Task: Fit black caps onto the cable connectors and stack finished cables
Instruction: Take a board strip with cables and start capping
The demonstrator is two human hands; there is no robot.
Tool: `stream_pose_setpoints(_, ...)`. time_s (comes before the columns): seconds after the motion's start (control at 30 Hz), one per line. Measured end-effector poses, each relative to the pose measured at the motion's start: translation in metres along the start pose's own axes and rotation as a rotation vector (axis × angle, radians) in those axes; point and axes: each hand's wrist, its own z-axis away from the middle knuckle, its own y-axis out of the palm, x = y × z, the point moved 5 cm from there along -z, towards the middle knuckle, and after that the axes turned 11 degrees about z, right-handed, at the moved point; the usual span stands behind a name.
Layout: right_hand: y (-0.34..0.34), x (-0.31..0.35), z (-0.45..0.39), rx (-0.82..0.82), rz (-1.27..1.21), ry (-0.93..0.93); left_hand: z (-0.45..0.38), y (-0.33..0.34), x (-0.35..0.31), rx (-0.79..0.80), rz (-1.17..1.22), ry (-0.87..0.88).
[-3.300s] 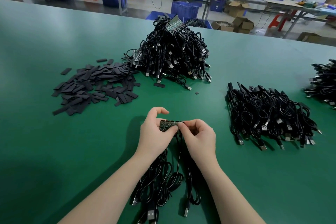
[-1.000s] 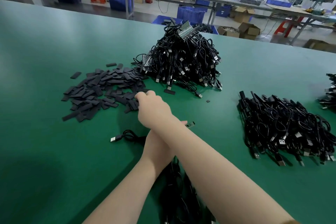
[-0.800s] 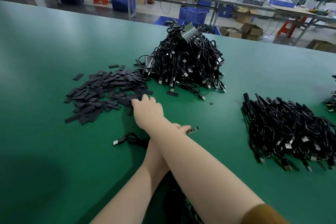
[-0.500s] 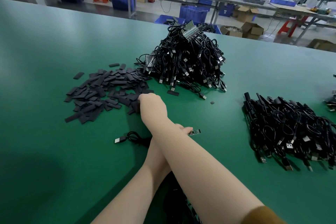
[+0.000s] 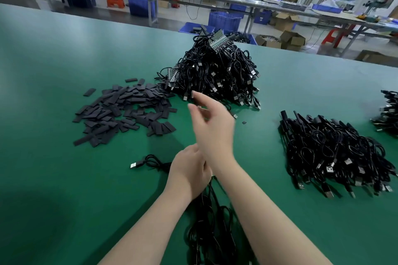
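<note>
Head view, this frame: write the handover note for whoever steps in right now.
Left hand grips a bunch of cables at the near edge. Right hand is raised, blurred; whether it holds a cap is unclear.
Caps pile sits to the left, big cable heap behind, flat cable stack to the right on the green table.
Left: cap the held bunch's connectors, add it to the stack, continue with the heap.

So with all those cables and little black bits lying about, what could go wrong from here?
The right hand is raised and blurred above the table; whether it holds a cap cannot be told, so the pick may have failed. The left hand grips a bundle of cables whose loops could snag. The loose cap pile lies right beside the unfinished cable heap, so caps could slip under it.
</note>
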Motion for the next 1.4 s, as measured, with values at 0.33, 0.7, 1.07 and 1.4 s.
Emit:
stream_pose_setpoints(0.33, -0.079, -0.101, 0.060, -0.169, -0.587, 0.457, 0.006, 0.000, -0.009, -0.044, 0.025, 0.115)
stream_pose_setpoints(0.7, -0.073, -0.110, 0.072, -0.132, -0.656, 0.465, 0.009, 0.000, -0.009, -0.021, 0.052, 0.086)
stream_pose_setpoints(1.07, -0.071, -0.107, 0.075, -0.112, -0.609, 0.430, 0.011, 0.004, -0.008, 0.020, 0.026, 0.060)
stream_pose_setpoints(1.4, -0.063, -0.101, 0.078, 0.027, -0.558, 0.373, 0.012, 0.003, -0.009, 0.041, 0.096, 0.078)
